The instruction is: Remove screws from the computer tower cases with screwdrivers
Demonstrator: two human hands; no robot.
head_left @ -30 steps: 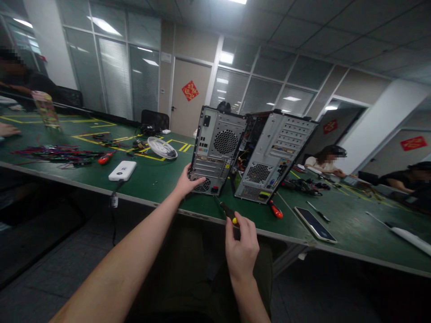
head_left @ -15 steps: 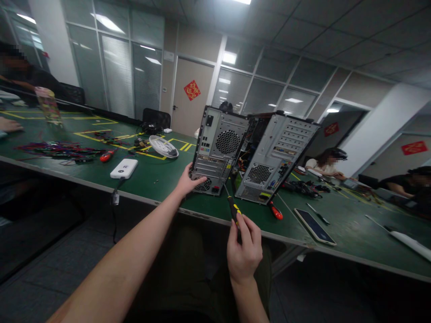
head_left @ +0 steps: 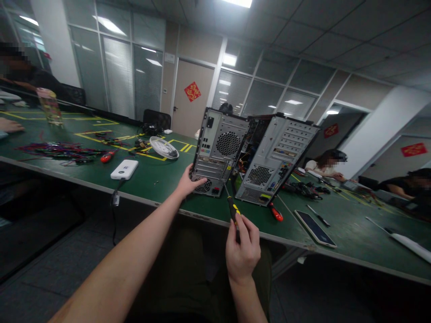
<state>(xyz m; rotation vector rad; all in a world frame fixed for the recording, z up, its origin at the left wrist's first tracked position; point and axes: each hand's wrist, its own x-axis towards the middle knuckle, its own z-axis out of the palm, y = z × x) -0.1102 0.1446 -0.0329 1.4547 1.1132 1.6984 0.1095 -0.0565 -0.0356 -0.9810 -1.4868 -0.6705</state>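
Two computer cases stand upright side by side on the green table, their rear panels facing me. My left hand grips the lower left side of the left computer case, thumb across the rear panel by the lower fan grille. In my right hand is a black and yellow screwdriver, held by the end of its handle. Its shaft points up to the lower right edge of the left case; whether the tip touches a screw is too small to tell. The right computer case leans slightly, close beside it.
A white power bank with a cable, a red screwdriver, tangled wires and a white basket lie left. To the right are a red-handled tool, a phone and black cables. Other people sit around.
My right hand has shifted very slightly left, still holding the screwdriver at the same place. My left hand keeps its hold on the case.
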